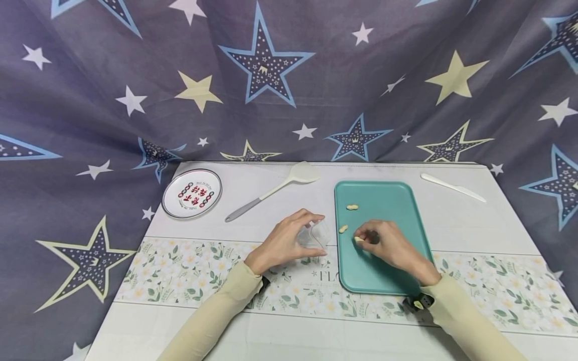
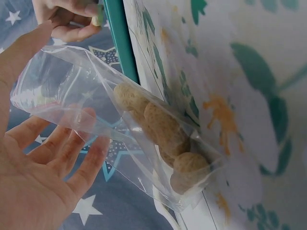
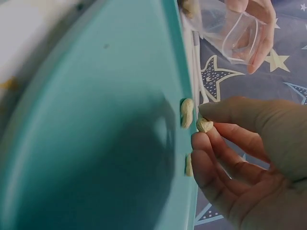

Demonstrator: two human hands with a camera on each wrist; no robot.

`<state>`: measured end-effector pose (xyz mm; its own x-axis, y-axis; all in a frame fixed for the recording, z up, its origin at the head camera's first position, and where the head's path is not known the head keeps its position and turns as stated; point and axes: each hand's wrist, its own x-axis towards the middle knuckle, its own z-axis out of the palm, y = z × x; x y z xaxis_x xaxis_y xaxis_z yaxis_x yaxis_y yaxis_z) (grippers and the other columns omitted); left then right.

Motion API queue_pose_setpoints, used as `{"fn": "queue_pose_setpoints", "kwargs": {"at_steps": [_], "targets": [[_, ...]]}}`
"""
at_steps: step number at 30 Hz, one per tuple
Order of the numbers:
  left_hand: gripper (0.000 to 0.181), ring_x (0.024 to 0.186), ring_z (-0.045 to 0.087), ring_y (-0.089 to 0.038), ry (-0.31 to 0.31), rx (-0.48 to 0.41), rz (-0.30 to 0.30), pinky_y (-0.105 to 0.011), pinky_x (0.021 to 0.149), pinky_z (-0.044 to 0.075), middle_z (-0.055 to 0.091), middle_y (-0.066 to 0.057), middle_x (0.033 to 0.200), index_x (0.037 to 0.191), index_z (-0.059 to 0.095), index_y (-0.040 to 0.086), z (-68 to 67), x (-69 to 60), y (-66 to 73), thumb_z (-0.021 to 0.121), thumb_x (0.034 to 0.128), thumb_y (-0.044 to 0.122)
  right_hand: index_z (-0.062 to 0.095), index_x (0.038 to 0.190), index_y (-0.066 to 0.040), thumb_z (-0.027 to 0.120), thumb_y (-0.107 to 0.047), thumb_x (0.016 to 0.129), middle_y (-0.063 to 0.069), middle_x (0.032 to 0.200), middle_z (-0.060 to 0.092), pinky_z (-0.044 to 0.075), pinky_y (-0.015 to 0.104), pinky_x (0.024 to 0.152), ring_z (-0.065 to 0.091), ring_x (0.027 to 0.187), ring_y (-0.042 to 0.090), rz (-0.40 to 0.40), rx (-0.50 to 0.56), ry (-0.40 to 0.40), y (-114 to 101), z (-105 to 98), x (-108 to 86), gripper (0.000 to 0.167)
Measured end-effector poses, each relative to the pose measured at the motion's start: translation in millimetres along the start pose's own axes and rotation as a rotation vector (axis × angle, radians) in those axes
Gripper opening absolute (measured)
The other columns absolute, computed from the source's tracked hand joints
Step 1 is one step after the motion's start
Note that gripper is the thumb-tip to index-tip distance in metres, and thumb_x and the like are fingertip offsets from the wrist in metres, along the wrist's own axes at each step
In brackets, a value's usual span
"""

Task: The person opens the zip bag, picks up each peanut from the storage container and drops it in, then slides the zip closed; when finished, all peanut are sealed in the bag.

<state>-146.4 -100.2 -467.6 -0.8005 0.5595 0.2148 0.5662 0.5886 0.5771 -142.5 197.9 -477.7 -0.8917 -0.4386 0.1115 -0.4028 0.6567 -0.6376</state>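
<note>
My left hand (image 1: 286,238) holds a clear plastic bag (image 2: 79,79) upright by its mouth, the thumb on one side and the fingers on the other. The bag's mouth is spread apart, and several peanuts (image 2: 165,129) lie at its bottom. Above the teal tray (image 1: 377,193), my right hand (image 1: 390,245) pinches a single peanut (image 3: 205,125) between thumb and fingertips. Two more things lie on the tray's left part: an unshelled peanut (image 1: 352,207) farther back and another peanut (image 1: 343,229) close to the left rim.
At the back left of the table sits a white plate (image 1: 189,205) with red lettering. A spatula (image 1: 266,194) with a grey handle lies between plate and tray. Right of the tray is a white knife (image 1: 453,188). A star-patterned cloth (image 1: 289,120) hangs behind the table.
</note>
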Motion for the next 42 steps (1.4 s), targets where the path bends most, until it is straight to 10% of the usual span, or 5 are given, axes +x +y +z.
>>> {"fn": "queue_pose_setpoints", "kwargs": {"at_steps": [42], "targets": [[0.080, 0.109, 0.064, -0.013, 0.013, -0.003, 0.019, -0.033, 0.090, 0.058, 0.067, -0.001, 0.128, 0.144, 0.061, 0.019, -1.3, -2.8, 1.1, 0.091, 0.0767, 0.051, 0.077, 0.101, -0.014, 0.081, -0.012, 0.091, -0.003, 0.087, 0.077, 0.062, 0.025, 0.072, 0.070, 0.078, 0.008, -0.102, 0.234, 0.041, -62, 18, 28.8, 0.011]]}}
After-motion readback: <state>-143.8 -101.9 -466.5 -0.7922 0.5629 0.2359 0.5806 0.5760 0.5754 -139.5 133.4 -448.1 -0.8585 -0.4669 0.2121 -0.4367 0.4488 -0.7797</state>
